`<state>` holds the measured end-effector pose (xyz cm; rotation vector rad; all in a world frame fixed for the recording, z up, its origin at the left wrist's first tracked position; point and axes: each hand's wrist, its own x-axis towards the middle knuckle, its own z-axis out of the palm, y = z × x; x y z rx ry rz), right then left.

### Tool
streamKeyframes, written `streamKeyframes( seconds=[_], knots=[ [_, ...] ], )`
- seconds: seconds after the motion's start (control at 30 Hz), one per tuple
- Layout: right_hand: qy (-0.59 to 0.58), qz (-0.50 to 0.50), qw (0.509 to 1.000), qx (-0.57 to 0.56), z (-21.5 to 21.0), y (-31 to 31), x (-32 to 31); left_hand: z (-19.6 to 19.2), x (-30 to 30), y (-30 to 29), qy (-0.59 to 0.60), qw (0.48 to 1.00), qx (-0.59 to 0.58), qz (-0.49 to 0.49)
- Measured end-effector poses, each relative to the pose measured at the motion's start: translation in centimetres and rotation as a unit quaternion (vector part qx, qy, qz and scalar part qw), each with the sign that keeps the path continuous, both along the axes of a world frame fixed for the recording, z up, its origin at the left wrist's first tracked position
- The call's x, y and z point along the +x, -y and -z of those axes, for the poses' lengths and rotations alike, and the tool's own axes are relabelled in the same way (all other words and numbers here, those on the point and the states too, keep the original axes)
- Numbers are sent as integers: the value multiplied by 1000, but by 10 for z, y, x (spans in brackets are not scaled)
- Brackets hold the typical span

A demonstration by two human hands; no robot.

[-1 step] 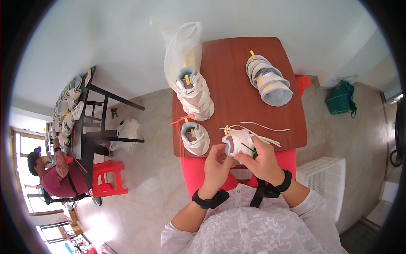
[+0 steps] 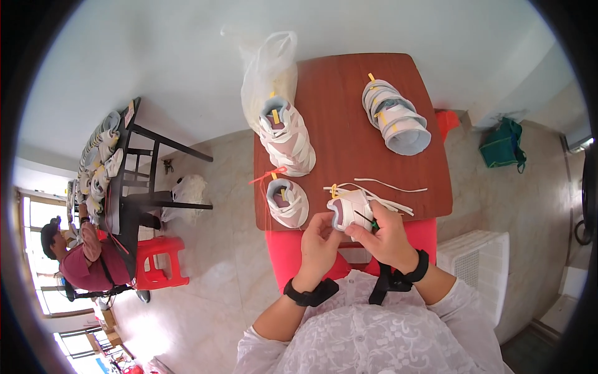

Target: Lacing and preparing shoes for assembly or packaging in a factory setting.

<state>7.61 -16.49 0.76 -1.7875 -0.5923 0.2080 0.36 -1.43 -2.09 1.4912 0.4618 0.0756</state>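
Both my hands hold a small white and pink child's shoe [image 2: 347, 209] over the near edge of the brown wooden table [image 2: 349, 149]. My left hand [image 2: 319, 242] grips its heel side. My right hand [image 2: 387, 234] clasps its other side, and a thin dark tool [image 2: 366, 219] lies between the fingers and the shoe. White laces [image 2: 389, 194] trail from the shoe onto the table. A single matching shoe [image 2: 288, 202] lies just to the left of it. A stacked pair [image 2: 288, 134] rests farther back, and another pair [image 2: 396, 116] sits at the far right.
A clear plastic bag [image 2: 269, 65] sits at the table's far left corner. A red stool [image 2: 285, 250] stands under me. To the left a black table [image 2: 118, 181] carries several shoes, with a seated person [image 2: 75, 262] and a red stool [image 2: 163, 262] beside it. A green bag [image 2: 502, 143] and a white crate [image 2: 474, 265] are on the right.
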Motion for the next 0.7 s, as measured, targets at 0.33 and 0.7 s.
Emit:
streamKeyframes(
  seconds=[0.33,0.7],
  knots=[
    [-276,32,940,199,10,7,4,-10,-6,-7,6,951,-310,-17],
    [-67,67,990,100,8,-1,9,-7,-2,-3,-51,947,-316,-27]
  ],
)
